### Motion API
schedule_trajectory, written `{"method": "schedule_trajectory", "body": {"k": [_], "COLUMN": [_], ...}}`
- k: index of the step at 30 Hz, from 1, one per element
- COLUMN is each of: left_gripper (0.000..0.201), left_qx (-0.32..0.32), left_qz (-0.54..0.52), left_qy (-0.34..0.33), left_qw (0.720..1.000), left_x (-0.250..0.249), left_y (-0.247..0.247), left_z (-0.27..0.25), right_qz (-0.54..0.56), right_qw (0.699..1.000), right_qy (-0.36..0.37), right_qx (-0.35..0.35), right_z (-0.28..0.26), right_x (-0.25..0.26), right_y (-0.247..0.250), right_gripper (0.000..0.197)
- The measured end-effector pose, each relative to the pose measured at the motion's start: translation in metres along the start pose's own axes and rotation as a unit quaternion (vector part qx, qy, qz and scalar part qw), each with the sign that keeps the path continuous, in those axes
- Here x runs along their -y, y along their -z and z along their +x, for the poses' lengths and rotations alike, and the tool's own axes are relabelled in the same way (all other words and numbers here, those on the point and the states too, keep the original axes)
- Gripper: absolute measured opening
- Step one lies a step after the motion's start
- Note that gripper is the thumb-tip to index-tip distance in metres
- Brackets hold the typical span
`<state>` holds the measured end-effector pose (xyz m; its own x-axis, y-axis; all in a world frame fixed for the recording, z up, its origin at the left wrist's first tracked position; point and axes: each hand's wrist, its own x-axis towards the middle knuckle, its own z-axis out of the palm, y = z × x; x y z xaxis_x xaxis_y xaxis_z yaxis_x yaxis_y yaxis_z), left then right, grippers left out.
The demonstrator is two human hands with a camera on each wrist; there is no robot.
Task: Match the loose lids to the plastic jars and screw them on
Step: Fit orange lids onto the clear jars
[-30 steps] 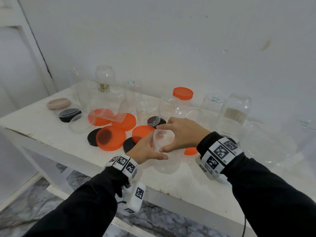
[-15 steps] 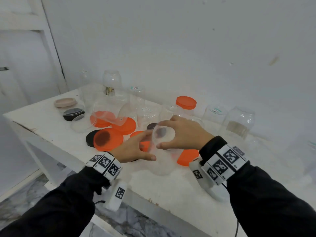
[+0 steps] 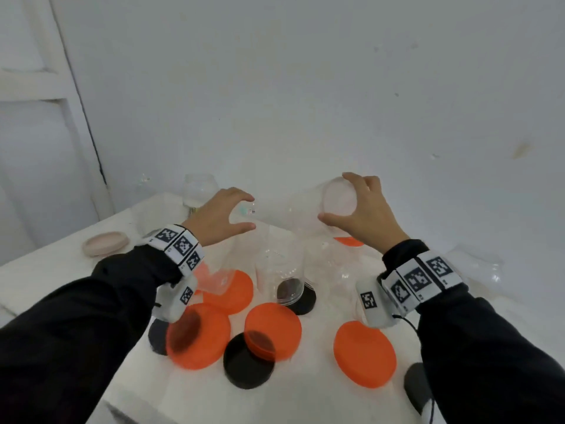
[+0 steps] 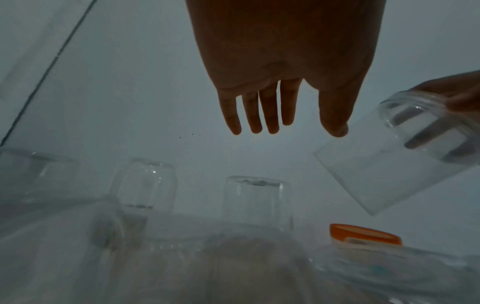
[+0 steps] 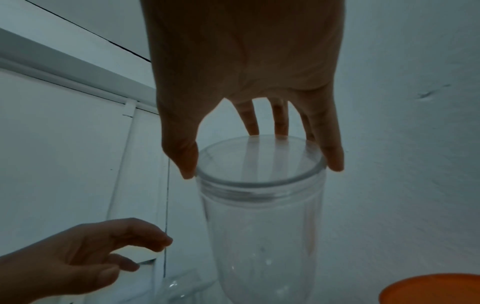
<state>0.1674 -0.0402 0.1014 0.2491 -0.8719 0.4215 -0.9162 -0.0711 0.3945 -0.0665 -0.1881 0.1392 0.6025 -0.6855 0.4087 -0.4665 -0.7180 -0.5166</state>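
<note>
Right hand (image 3: pixel 363 209) grips the lidded mouth end of a clear plastic jar (image 3: pixel 293 209), thumb and fingertips (image 5: pixel 335 162) spread around the clear lid (image 5: pixel 259 156); the jar is lifted above the table (image 3: pixel 46 280), tilted with its base toward the left. Left hand (image 3: pixel 220 218) hovers just left of the jar's base, fingers loosely spread wide, holding nothing. Below, orange lids (image 3: pixel 363 353) and black lids (image 3: pixel 247 368) lie loose on the near table among upright clear jars (image 3: pixel 279 270). A pale pink lid (image 3: pixel 105 243) lies far left.
</note>
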Motion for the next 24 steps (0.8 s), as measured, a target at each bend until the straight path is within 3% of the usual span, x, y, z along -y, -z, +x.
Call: {"method": "schedule_trajectory", "body": {"k": [6, 11, 15, 24], "left_gripper": [0.074, 0.081, 0.078, 0.078], "left_qx": [0.158, 0.257, 0.283, 0.29], "left_qz": [0.104, 0.104, 0.075, 0.068], "left_qy": [-0.026, -0.029, -0.032, -0.062], "left_qw": [0.982, 0.96, 0.956, 0.953], "left_x": [0.035, 0.05, 0.058, 0.064], "left_y": [0.002, -0.012, -0.015, -0.017], "left_z": [0.054, 0.079, 0.091, 0.097], "right_qz": [0.012, 0.016, -0.004, -0.117], "right_qw": [0.999, 0.998, 0.996, 0.966], "right_qy": [-0.033, -0.059, -0.071, -0.071], "right_qx": [-0.007, 0.007, 0.045, 0.218], "right_z": [0.044, 0.069, 0.087, 0.127], "right_x": [-0.007, -0.01, -0.013, -0.02], "right_y": [-0.025, -0.045, -0.059, -0.091], "right_gripper": [0.085, 0.085, 0.086, 0.088]}}
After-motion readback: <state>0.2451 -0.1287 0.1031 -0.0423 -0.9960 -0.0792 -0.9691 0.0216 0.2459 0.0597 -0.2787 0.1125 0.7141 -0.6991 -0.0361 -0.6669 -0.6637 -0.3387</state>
